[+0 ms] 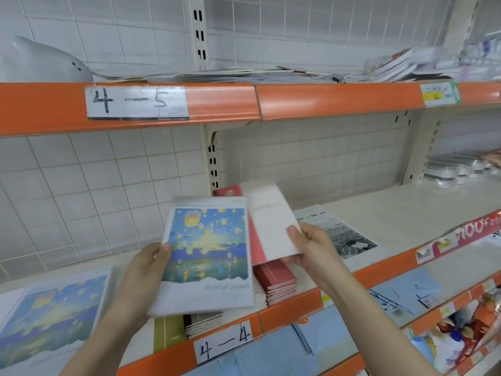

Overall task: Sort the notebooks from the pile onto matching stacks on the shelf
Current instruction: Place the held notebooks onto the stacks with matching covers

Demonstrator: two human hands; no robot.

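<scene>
My left hand [147, 270] grips a notebook with a blue and yellow lantern-sky cover [206, 256] by its left edge, held above the shelf [406, 213]. My right hand [309, 249] pinches a white-covered notebook [273, 221] with a red notebook [256, 245] behind it, tilted over a stack of red notebooks [276, 282]. A matching lantern-sky stack [51, 318] lies at the far left of the shelf. A black-and-white photo notebook [344, 237] lies to the right. Beneath the held lantern notebook sit an olive-green notebook [168, 333] and a dark-edged stack [203, 322].
The orange shelf edge carries a "4-4" label [225, 346]; the shelf above is marked "4-5" [135, 103] and holds scattered papers [244, 74]. Blue envelopes [404, 289] fill the shelf below. Wrapped packs [455, 169] stand at the far right.
</scene>
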